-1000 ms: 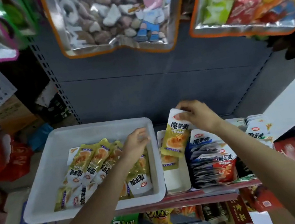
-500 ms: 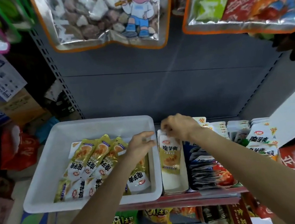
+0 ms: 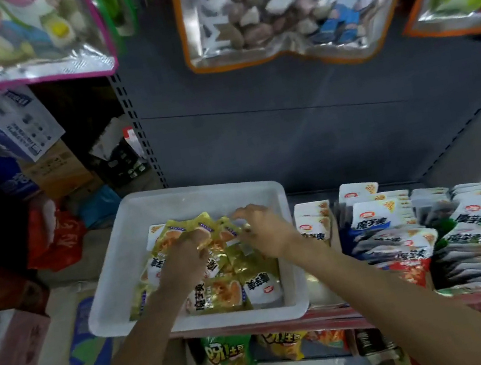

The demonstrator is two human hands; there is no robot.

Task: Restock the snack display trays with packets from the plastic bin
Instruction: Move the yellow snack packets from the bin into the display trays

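Our white bin (image 3: 113, 288) on the shelf holds yellow packets (image 3: 220, 295) lying flat, pointing many ways. Our left hand (image 3: 181, 257) and right hand (image 3: 262, 231) each grab packets near the bin's back edge. Trays (image 3: 314, 227) stand beside it.

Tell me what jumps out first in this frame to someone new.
Both hands are down in the white plastic bin at centre: the left hand and right hand work among the yellow snack packets. Right of the bin, display trays hold upright rows of white and blue packets. Overhead, a big clear bag of brown and white pieces hangs from the grey shelf back.
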